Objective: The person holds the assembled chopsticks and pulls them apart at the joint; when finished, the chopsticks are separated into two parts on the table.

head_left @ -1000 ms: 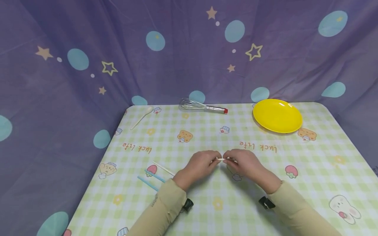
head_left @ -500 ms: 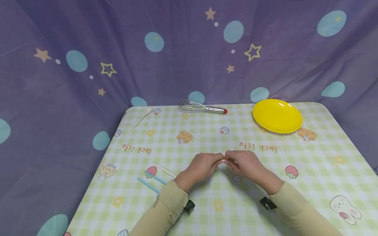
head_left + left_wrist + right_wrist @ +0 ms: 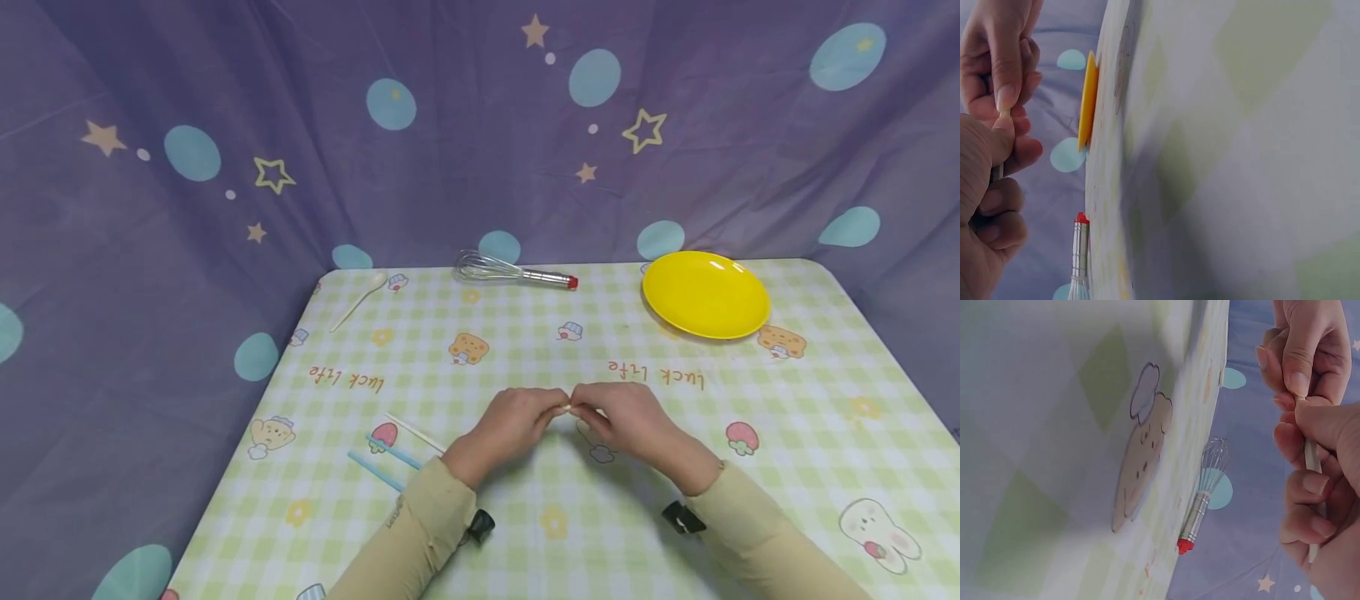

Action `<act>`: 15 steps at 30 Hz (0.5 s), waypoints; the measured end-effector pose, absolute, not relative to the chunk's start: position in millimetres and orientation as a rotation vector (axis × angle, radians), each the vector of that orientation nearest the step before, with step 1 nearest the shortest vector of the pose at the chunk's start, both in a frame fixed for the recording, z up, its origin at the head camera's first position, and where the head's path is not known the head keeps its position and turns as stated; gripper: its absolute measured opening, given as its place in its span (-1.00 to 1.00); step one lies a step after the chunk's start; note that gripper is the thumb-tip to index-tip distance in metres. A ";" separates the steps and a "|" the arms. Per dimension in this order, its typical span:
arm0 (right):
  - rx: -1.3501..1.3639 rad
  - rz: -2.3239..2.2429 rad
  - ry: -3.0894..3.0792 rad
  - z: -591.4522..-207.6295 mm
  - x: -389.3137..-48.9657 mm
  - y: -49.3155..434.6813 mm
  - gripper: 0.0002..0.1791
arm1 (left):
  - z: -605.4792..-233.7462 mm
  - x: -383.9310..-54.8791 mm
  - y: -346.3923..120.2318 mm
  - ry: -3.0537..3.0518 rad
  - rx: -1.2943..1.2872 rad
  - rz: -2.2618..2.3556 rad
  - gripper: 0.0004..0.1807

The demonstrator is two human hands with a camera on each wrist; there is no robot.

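Over the middle of the table, my left hand and right hand meet fingertip to fingertip. Both pinch one pale, thin stick between thumb and curled fingers. Most of it is covered by the hands; the right wrist view shows a length running along my right palm. Only a sliver of it shows between the thumbs in the left wrist view. Near my left forearm lie another pale stick and two light-blue sticks, their near ends hidden behind the arm and sleeve.
A whisk with a red-tipped handle lies at the table's back edge. To its right sits a yellow plate. At the back left rests a cream spoon. A purple curtain hangs behind the checked tablecloth.
A second ago a short piece of the stick showed between the fingertips; now the hands are closer together and nearly cover it. Since half a second ago they have hardly moved.
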State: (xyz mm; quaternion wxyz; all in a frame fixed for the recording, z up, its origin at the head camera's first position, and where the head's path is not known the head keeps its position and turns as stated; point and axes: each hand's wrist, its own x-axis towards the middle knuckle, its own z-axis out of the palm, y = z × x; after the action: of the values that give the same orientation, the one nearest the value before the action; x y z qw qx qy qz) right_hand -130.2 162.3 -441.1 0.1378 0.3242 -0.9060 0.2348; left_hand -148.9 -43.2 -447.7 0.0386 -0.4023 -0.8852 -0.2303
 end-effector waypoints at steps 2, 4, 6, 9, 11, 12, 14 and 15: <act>0.929 0.647 -2.654 -441.0 -130.1 162.2 -0.85 | -446.0 -147.9 -41.7 -2.711 -1.230 -0.646 -0.86; 0.930 0.607 -2.691 -440.9 -130.0 161.6 -0.81 | -444.5 -147.3 -40.5 -2.712 -1.231 -0.593 -0.84; 0.942 0.571 -2.711 -440.9 -129.9 161.3 -0.77 | -443.2 -147.4 -39.6 -2.730 -1.227 -0.551 -0.81; 0.949 0.545 -2.714 -441.8 -129.9 161.2 -0.75 | -443.2 -148.5 -39.3 -2.762 -1.225 -0.555 -0.79; 0.945 0.552 -2.696 -442.4 -129.8 161.7 -0.75 | -443.8 -149.4 -39.4 -2.763 -1.227 -0.596 -0.78; 0.941 0.557 -2.685 -443.0 -129.9 161.8 -0.75 | -444.3 -149.9 -39.7 -2.756 -1.228 -0.623 -0.79; 0.939 0.565 -2.662 -443.5 -130.1 162.1 -0.76 | -445.6 -150.7 -40.5 -2.728 -1.233 -0.677 -0.81; 0.941 0.571 -2.649 -443.8 -130.2 162.3 -0.77 | -445.8 -150.8 -40.9 -2.714 -1.233 -0.700 -0.82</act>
State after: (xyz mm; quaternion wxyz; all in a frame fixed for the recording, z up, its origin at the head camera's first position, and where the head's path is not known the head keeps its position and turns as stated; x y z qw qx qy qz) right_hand -130.2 162.3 -443.8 0.1359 0.3251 -0.9148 0.1974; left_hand -150.8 -40.9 -445.8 0.0398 -0.4025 -0.8856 -0.2284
